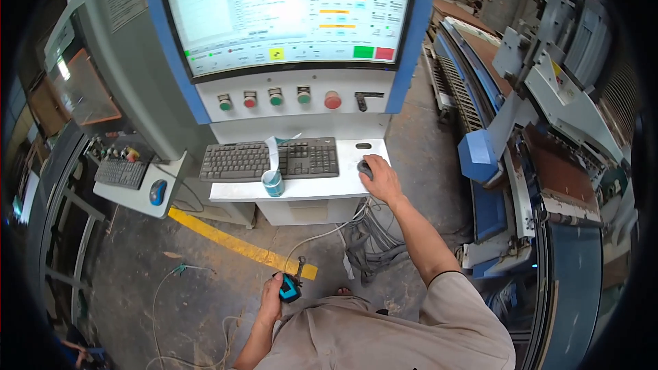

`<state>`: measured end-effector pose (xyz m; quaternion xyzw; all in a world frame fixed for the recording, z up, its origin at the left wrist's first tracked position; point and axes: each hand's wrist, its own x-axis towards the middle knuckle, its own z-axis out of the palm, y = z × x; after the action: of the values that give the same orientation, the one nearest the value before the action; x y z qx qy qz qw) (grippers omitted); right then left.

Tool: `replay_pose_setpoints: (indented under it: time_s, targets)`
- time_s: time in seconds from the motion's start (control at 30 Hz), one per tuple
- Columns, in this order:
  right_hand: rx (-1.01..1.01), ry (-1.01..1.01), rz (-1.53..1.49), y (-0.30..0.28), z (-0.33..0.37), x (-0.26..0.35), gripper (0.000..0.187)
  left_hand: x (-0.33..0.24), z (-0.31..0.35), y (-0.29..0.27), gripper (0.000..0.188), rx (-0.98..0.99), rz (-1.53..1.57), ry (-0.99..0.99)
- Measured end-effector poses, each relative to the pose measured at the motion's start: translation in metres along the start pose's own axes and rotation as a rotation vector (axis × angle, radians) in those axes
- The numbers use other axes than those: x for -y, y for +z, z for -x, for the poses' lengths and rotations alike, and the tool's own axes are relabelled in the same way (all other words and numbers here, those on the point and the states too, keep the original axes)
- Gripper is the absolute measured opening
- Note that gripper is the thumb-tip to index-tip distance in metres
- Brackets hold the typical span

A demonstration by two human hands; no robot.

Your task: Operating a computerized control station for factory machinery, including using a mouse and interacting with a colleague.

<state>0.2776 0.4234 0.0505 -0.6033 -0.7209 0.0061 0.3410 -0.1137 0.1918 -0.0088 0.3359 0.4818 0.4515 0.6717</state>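
My right hand [381, 179] rests over a dark computer mouse [365, 169] on the right end of a white shelf [312, 188], its fingers closed round it. Low in front of my body, my left hand [271, 296] grips a teal and black tape measure [290, 288]. A black keyboard [233, 162] lies across the shelf, left of the mouse. At the keyboard's front edge stands a small teal cup [273, 183] with a pale strip and a thin stick poking out. Above the shelf, a lit monitor [274, 17] shows a white program window with coloured buttons.
Green and red push buttons [276, 97] and a red knob [332, 100] line the panel below the monitor. Beside it, a second shelf holds a keyboard [120, 173] and blue mouse [158, 192]. Cables [373, 240] trail on the floor; machinery [480, 154] stands right.
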Motion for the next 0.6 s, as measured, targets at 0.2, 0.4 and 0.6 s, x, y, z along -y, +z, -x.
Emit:
replay_pose_setpoints:
  time_s: [0.2, 0.4, 0.6]
  targets:
    - [-0.011, 0.005, -0.001, -0.002, 0.0, 0.0, 0.052, 0.003, -0.005, 0.001, 0.049, 0.0, 0.029, -0.012]
    - [0.028, 0.027, 0.001, -0.004, -0.002, 0.0, 0.053, 0.013, -0.012, -0.004, 0.055, -0.039, -0.06, 0.035]
    - [0.023, 0.02, 0.005, -0.003, -0.001, -0.001, 0.053, 0.004, -0.009, 0.002, 0.055, -0.032, -0.044, 0.008]
